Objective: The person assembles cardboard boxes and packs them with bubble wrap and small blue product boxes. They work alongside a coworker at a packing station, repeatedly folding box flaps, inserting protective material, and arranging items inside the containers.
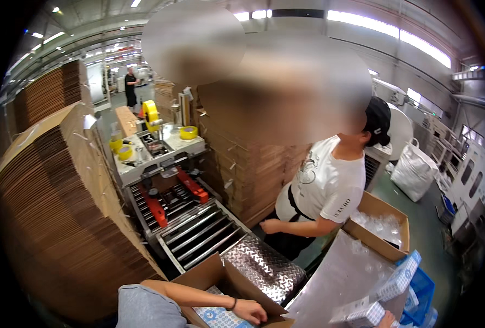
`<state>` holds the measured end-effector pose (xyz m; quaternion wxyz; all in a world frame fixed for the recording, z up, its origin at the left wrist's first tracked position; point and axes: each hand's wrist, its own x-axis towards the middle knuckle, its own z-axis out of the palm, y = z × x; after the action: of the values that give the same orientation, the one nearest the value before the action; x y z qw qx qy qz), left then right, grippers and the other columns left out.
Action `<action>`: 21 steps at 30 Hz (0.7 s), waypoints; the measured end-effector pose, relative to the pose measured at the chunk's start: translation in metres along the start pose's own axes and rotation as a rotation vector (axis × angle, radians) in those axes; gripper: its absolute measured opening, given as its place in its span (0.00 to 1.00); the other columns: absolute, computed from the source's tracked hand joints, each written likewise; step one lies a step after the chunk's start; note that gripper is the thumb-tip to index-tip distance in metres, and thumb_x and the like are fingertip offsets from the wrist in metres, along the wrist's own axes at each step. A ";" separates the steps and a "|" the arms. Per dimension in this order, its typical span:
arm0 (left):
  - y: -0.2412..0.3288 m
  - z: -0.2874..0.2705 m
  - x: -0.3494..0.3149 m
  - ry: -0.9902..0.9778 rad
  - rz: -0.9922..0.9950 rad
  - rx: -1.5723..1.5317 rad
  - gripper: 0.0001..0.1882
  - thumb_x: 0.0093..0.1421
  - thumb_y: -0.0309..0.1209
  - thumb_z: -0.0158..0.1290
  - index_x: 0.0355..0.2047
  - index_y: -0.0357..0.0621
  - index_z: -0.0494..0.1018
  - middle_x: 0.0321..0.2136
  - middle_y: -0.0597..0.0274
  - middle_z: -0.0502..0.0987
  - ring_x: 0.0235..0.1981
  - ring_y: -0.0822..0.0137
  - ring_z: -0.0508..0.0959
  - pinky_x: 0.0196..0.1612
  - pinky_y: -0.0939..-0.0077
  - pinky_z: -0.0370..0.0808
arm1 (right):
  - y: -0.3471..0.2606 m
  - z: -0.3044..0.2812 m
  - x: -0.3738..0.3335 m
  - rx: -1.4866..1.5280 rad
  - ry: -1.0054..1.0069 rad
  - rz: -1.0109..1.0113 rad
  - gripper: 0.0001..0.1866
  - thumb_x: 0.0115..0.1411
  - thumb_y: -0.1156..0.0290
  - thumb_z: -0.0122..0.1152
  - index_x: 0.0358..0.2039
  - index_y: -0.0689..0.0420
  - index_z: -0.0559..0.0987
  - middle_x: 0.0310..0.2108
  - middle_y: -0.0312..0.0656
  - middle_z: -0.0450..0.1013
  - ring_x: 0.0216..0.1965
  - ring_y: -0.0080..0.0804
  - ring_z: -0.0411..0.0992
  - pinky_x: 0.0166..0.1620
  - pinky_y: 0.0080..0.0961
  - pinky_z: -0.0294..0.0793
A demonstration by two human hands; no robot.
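My left arm, in a grey sleeve, reaches over an open cardboard box point(215, 271) at the lower edge. My left hand point(249, 311), with a dark band at the wrist, is over the box's inside with fingers curled; whatever they may hold is hidden. Blue-and-white printed cartons point(212, 317) lie inside the box. At the lower right, only part of my right hand point(386, 319) shows, gripping the end of a small white-and-blue carton point(362, 315). Another such carton point(400, 277) leans just beyond it, above a blue crate point(424, 287).
A co-worker in a white shirt point(330, 180) stands across from me, beside a metal table point(330, 268). A roller conveyor point(199, 235) with red guides leads to a taping machine point(160, 147). Stacked flat cardboard point(62, 218) rises at left. A box of clear plastic pieces point(403, 218) stands at right.
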<state>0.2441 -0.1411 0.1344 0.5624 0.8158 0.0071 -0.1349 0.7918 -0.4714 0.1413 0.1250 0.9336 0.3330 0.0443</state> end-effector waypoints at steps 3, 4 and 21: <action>0.050 0.001 0.043 0.069 0.063 0.263 0.27 0.63 0.41 0.57 0.58 0.41 0.69 0.55 0.49 0.73 0.57 0.51 0.72 0.59 0.60 0.69 | -0.081 -0.008 -0.002 0.058 -0.133 -0.263 0.43 0.46 0.54 0.69 0.63 0.53 0.67 0.60 0.54 0.65 0.62 0.51 0.63 0.63 0.47 0.61; 0.042 0.011 0.069 0.216 0.200 0.369 0.26 0.61 0.42 0.57 0.56 0.41 0.70 0.53 0.48 0.74 0.55 0.49 0.73 0.58 0.59 0.69 | -0.109 -0.016 -0.016 0.102 -0.175 -0.366 0.41 0.48 0.53 0.67 0.62 0.54 0.68 0.59 0.55 0.66 0.61 0.52 0.64 0.63 0.47 0.61; 0.183 -0.069 0.149 0.332 0.606 1.127 0.37 0.37 0.30 0.66 0.53 0.50 0.72 0.34 0.62 0.73 0.39 0.59 0.72 0.46 0.61 0.65 | 0.051 -0.045 -0.061 0.066 0.362 0.413 0.38 0.57 0.80 0.57 0.66 0.35 0.64 0.68 0.51 0.55 0.67 0.54 0.55 0.63 0.73 0.49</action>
<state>0.4325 -0.1659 0.2901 0.0541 0.9611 -0.2078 0.1735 0.7686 -0.5391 0.1985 0.0214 0.9621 0.1536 0.2242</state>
